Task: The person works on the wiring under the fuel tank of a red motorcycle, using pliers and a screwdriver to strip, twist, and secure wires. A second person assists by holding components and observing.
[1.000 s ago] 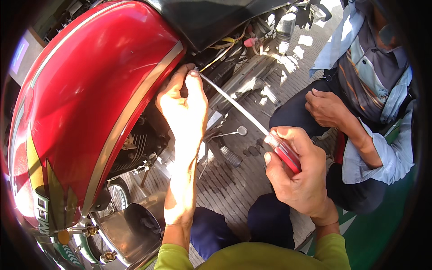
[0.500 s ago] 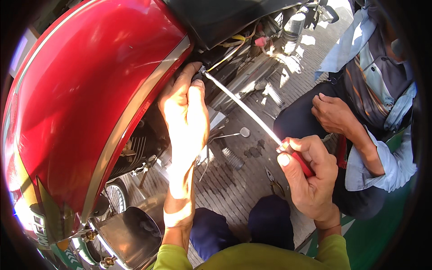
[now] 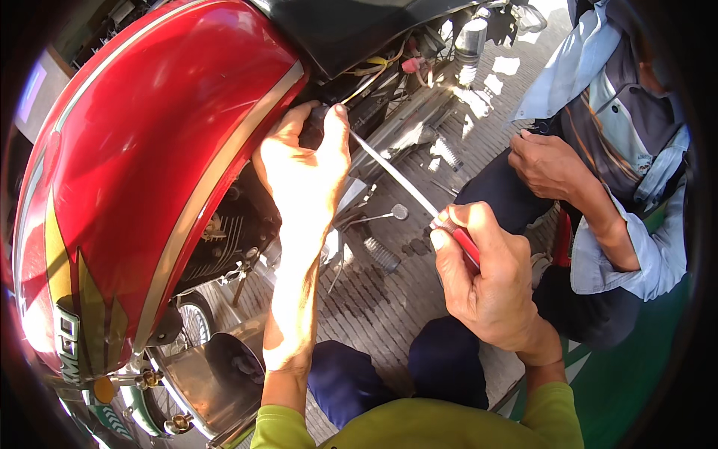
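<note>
My right hand (image 3: 490, 284) is closed around the red handle (image 3: 465, 245) of a long screwdriver, whose bright metal shaft (image 3: 396, 179) slants up and left. Its tip reaches my left thumb and is hidden there. Beneath the edge of a red motorcycle fuel tank (image 3: 164, 142), my left hand (image 3: 303, 165) pinches a small dark part (image 3: 314, 123) between thumb and fingers. What kind of part it is cannot be made out. A yellowish wire (image 3: 363, 90) runs from beside this part toward the frame under the black seat (image 3: 359, 30).
A seated person's hand (image 3: 550, 168) rests at the right, near their knee. Below the tank are the finned engine (image 3: 224, 251), a pedal (image 3: 400, 212) and a ribbed footrest (image 3: 383, 254). A red connector (image 3: 411, 65) hangs among wires under the seat.
My right hand and the screwdriver have moved up and left, toward my left hand. My left thumb has shifted over the screwdriver's tip, covering it. The pliers on the floor are now out of sight.
</note>
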`<act>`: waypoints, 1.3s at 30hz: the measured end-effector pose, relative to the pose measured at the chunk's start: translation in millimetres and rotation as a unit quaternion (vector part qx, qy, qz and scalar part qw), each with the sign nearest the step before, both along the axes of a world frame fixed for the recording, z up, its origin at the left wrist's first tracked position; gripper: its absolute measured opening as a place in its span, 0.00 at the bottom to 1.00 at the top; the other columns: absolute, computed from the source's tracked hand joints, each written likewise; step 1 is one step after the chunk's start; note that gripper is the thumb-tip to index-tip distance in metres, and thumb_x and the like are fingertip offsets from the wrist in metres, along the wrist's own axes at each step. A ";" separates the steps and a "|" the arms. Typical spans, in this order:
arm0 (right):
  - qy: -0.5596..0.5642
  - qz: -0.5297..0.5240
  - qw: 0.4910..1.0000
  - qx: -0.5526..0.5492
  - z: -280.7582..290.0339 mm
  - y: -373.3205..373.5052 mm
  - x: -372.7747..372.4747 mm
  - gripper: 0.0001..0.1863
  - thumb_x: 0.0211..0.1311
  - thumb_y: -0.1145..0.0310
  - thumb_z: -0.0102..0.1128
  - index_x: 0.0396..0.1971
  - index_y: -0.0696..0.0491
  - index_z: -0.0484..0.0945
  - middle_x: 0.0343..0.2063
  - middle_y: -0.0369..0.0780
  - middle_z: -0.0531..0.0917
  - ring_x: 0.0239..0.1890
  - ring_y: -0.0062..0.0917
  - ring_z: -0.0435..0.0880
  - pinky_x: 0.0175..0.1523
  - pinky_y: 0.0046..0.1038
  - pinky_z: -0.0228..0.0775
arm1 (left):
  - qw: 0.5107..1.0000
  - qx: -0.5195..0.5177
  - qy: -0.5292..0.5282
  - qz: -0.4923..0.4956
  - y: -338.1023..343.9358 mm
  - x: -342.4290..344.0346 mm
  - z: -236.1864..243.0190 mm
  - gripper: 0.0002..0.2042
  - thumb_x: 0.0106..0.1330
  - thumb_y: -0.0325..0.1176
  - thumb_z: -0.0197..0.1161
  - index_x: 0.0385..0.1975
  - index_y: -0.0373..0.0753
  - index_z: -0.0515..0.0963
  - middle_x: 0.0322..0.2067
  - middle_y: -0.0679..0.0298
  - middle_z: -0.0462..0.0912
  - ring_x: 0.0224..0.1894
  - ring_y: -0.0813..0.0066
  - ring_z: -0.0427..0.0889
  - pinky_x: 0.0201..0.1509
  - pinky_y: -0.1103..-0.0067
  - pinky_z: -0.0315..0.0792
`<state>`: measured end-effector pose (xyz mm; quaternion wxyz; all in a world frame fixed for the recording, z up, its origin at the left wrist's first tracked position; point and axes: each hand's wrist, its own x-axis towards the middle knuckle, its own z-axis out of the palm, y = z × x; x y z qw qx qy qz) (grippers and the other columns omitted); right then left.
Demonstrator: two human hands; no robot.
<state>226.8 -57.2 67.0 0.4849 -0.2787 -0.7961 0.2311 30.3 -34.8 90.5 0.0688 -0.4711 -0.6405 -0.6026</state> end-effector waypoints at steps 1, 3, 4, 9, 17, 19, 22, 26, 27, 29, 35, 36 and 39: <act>-0.004 0.002 1.000 0.001 -0.4 1.9 2.6 0.09 0.53 0.80 0.61 0.33 0.59 0.70 0.21 0.42 0.78 0.16 0.34 0.79 0.19 0.29 0.66 | 1.000 0.006 -0.020 0.004 3.7 3.2 -1.8 0.13 0.57 0.32 0.65 0.35 0.27 0.81 0.22 0.65 0.81 0.25 0.86 0.74 0.34 0.87 0.69; -0.012 0.006 1.000 0.003 -0.9 6.8 7.5 0.09 0.53 0.79 0.61 0.33 0.59 0.70 0.21 0.42 0.78 0.16 0.34 0.79 0.19 0.29 0.67 | 0.998 0.006 0.030 0.054 9.3 8.3 -5.0 0.10 0.58 0.32 0.64 0.30 0.29 0.81 0.17 0.67 0.78 0.21 0.87 0.69 0.28 0.87 0.66; -0.016 0.005 1.000 0.004 -1.0 9.0 8.9 0.09 0.53 0.79 0.61 0.32 0.59 0.70 0.21 0.42 0.78 0.16 0.34 0.79 0.19 0.29 0.67 | 0.996 0.002 0.040 0.078 12.1 11.3 -4.8 0.10 0.58 0.32 0.63 0.28 0.29 0.81 0.16 0.67 0.77 0.20 0.88 0.68 0.27 0.86 0.65; -0.029 0.003 1.000 0.012 -0.1 18.7 14.7 0.09 0.54 0.78 0.60 0.32 0.58 0.70 0.21 0.42 0.79 0.16 0.34 0.79 0.18 0.29 0.67 | 0.970 0.082 0.175 0.146 36.2 5.8 -21.6 0.08 0.61 0.29 0.58 0.27 0.30 0.79 0.11 0.69 0.70 0.16 0.87 0.63 0.21 0.84 0.58; 0.086 0.125 0.962 -0.226 -2.6 42.2 30.3 0.11 0.61 0.75 0.56 0.40 0.62 0.69 0.18 0.39 0.77 0.18 0.17 0.75 0.25 0.21 0.65 | 0.999 0.052 0.008 0.010 36.7 15.2 -16.0 0.08 0.64 0.24 0.53 0.32 0.26 0.77 0.21 0.58 0.77 0.23 0.80 0.69 0.29 0.82 0.66; 0.117 0.155 0.932 -0.305 4.9 39.7 31.9 0.12 0.64 0.72 0.53 0.43 0.63 0.69 0.18 0.38 0.77 0.19 0.14 0.73 0.26 0.19 0.64 | 0.999 0.051 0.017 0.010 34.0 12.1 -16.5 0.08 0.64 0.24 0.53 0.33 0.25 0.77 0.22 0.57 0.77 0.24 0.79 0.70 0.31 0.82 0.66; 0.064 0.186 0.880 -0.433 9.8 43.7 30.6 0.13 0.68 0.66 0.49 0.37 0.63 0.72 0.15 0.35 0.75 0.18 0.13 0.71 0.25 0.18 0.62 | 0.998 0.059 0.030 0.007 30.7 5.5 -17.0 0.08 0.64 0.24 0.52 0.34 0.26 0.78 0.24 0.55 0.78 0.26 0.77 0.73 0.33 0.80 0.68; 0.015 0.147 0.937 -0.317 -5.8 39.7 24.6 0.09 0.63 0.70 0.55 0.32 0.62 0.74 0.12 0.41 0.75 0.13 0.22 0.73 0.20 0.25 0.63 | 0.999 0.040 0.018 0.012 27.2 1.7 -19.1 0.10 0.65 0.26 0.53 0.38 0.30 0.79 0.18 0.71 0.69 0.20 0.88 0.60 0.24 0.86 0.54; 0.002 0.128 0.959 -0.252 -7.3 36.7 22.3 0.08 0.61 0.71 0.56 0.32 0.61 0.74 0.12 0.42 0.75 0.12 0.25 0.74 0.19 0.27 0.63 | 0.998 0.041 0.034 0.020 23.7 -1.4 -18.4 0.09 0.64 0.25 0.53 0.38 0.29 0.79 0.19 0.68 0.71 0.21 0.86 0.62 0.25 0.85 0.56; -0.076 -0.006 0.997 -0.032 -15.2 31.0 23.3 0.10 0.57 0.72 0.61 0.35 0.61 0.73 0.15 0.43 0.77 0.15 0.32 0.79 0.19 0.31 0.66 | 0.999 0.035 0.005 -0.001 31.9 8.8 -22.6 0.09 0.62 0.23 0.52 0.35 0.26 0.78 0.25 0.52 0.79 0.26 0.75 0.74 0.33 0.79 0.68; -0.161 -0.078 0.979 0.100 0.2 13.4 15.2 0.17 0.55 0.72 0.63 0.43 0.61 0.73 0.22 0.39 0.81 0.17 0.29 0.81 0.18 0.28 0.67 | 0.982 0.006 0.176 0.067 12.3 6.1 -3.3 0.08 0.59 0.25 0.56 0.35 0.30 0.77 0.22 0.52 0.77 0.23 0.62 0.77 0.30 0.73 0.70; -0.158 -0.091 0.978 0.098 2.2 5.5 20.2 0.17 0.55 0.73 0.63 0.44 0.61 0.73 0.22 0.39 0.81 0.17 0.29 0.81 0.19 0.28 0.67 | 0.970 0.030 0.221 0.099 14.1 11.8 -4.0 0.07 0.59 0.26 0.56 0.34 0.32 0.78 0.20 0.54 0.76 0.19 0.66 0.75 0.27 0.75 0.69; -0.187 -0.123 0.970 0.096 18.5 -24.9 30.9 0.17 0.55 0.74 0.62 0.44 0.64 0.73 0.23 0.42 0.81 0.18 0.31 0.81 0.21 0.28 0.69 | 0.982 0.000 0.159 0.103 -3.7 36.2 9.5 0.06 0.56 0.28 0.60 0.32 0.35 0.79 0.22 0.54 0.79 0.21 0.63 0.79 0.30 0.74 0.73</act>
